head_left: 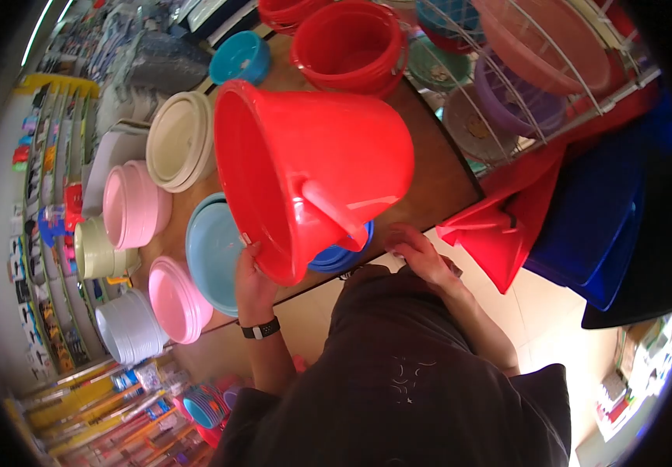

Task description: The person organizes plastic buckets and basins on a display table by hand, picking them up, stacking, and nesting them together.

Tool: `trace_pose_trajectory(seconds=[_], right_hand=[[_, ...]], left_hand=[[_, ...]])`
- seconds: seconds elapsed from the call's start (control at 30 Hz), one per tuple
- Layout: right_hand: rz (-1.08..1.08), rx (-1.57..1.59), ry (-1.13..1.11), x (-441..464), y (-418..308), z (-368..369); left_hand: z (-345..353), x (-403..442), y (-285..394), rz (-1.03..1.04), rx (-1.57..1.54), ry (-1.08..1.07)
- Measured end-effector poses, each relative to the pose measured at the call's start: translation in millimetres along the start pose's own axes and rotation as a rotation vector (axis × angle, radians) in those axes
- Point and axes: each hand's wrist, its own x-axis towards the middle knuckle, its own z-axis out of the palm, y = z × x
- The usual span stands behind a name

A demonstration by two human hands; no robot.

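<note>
A large red bucket (336, 148) is tilted on its side above the brown table, its opening facing left and its handle hanging along the near side. My left hand (255, 289), with a dark watch on the wrist, grips the bucket's rim at the lower edge. To the right of the bucket, my right hand (415, 251) is near the table's edge, apart from the bucket, with its fingers loosely spread and nothing seen in them. A blue basin (342, 255) shows partly beneath the bucket.
Stacks of light blue (215, 253), pink (176, 300) and cream basins (176, 140) stand on the table (437, 175) at left. More red buckets (349, 43) are at the far side. A wire rack (507, 101) with basins and blue bins (593, 226) are at right.
</note>
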Motion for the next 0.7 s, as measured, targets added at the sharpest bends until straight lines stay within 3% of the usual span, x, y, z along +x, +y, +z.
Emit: trace_pose_trajectory(seconds=[0.07,0.17,0.27,0.37,0.47,0.5,0.7], right_hand=[[0.023,0.009,-0.02,5.2,-3.4,1.2],[0.072,0.008,0.008,6.8,-19.6,10.9],[0.074,0.008,-0.021,9.4,-35.7,18.0],[0.118,-0.014,-0.073,18.7,-30.4,14.1],[0.178,-0.08,-0.041,24.0,-31.3,11.5],[0.19,-0.078,-0.012,24.5,-32.8,12.9],[0.27,-0.049,0.02,33.5,-20.6,8.9]], left_hand=[[-17.3,-9.0,1.5,-0.022,-0.048,0.071],[10.5,-28.4,4.9,0.045,-0.057,0.255],[-43.5,-46.0,12.0,0.052,-0.223,0.112],[-89.2,-69.0,31.4,0.218,-0.121,0.16],[-77.1,-94.0,56.1,0.376,-0.144,0.575],[-62.8,-99.0,64.1,0.435,-0.157,0.59],[-148.6,-127.3,69.1,0.465,-0.079,0.709]])
